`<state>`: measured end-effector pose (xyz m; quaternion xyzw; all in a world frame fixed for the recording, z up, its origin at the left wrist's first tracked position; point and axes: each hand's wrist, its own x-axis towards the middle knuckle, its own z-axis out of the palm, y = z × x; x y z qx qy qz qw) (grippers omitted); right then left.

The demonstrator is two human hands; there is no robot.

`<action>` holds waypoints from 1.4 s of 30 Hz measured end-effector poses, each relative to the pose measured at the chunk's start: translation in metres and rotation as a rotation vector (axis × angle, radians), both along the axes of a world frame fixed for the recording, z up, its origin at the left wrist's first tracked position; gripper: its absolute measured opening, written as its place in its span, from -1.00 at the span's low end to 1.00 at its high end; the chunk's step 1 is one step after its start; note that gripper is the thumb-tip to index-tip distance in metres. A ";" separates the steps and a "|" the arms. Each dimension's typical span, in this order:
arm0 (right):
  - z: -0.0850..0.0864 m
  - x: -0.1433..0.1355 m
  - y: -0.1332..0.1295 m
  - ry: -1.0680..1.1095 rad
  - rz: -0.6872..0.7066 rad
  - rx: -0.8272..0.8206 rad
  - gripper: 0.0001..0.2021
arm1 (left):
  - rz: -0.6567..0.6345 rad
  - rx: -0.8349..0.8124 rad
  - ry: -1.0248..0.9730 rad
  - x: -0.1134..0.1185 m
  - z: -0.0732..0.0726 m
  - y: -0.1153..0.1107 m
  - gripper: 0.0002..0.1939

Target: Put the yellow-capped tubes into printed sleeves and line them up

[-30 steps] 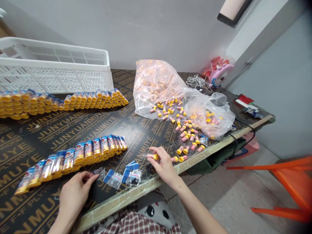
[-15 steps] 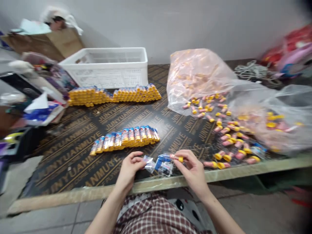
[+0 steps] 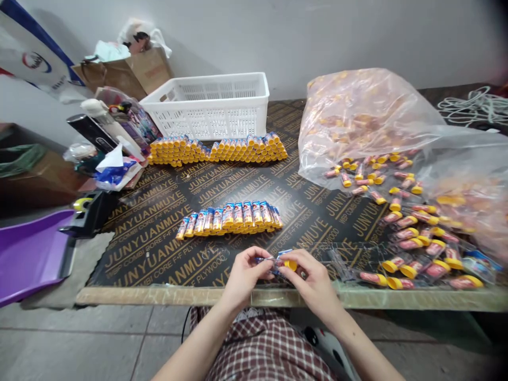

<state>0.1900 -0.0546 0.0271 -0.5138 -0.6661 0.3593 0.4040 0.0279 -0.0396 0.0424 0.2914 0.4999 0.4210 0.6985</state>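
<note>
Near the table's front edge my two hands meet, both with fingers closed. My left hand pinches a small clear plastic wrapper with some blue on it. Between the fingers of my right hand is a small tube with a yellow cap; its body is mostly hidden. Just beyond the hands lies a stack of blue-labelled tubes with yellow ends, side by side. Loose pink tubes with yellow caps are scattered to the right of my right hand.
Behind stand more stacked tubes and a white plastic basket. A large clear bag of tubes fills the back right, beside a coiled cord. On the left are a purple dustpan and a tissue pack.
My hands have come together, bringing the wrapper and the yellow-capped tube close to each other. The view has shifted left, so things appear further right.
</note>
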 end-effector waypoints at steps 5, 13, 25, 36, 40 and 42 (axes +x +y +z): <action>0.010 -0.008 0.001 -0.033 0.047 0.057 -0.86 | 0.136 -0.084 -0.123 0.004 0.000 -0.001 -0.40; 0.006 0.001 0.002 0.008 0.010 0.017 -0.90 | 0.201 -0.138 -0.142 -0.003 -0.009 0.005 -0.71; 0.002 -0.003 -0.027 -0.059 -0.074 0.462 -0.50 | 0.541 -0.339 -0.215 -0.014 -0.011 0.023 -0.79; -0.015 -0.004 -0.025 -0.143 0.141 0.472 -0.42 | 0.443 -0.179 -0.218 -0.002 -0.007 0.013 -0.75; -0.015 -0.001 -0.023 -0.074 0.144 0.400 -0.48 | 0.309 -0.095 -0.168 -0.001 -0.004 0.009 -0.69; -0.016 0.000 -0.022 -0.065 0.094 0.383 -0.47 | 0.226 -0.077 -0.144 -0.001 -0.002 0.007 -0.67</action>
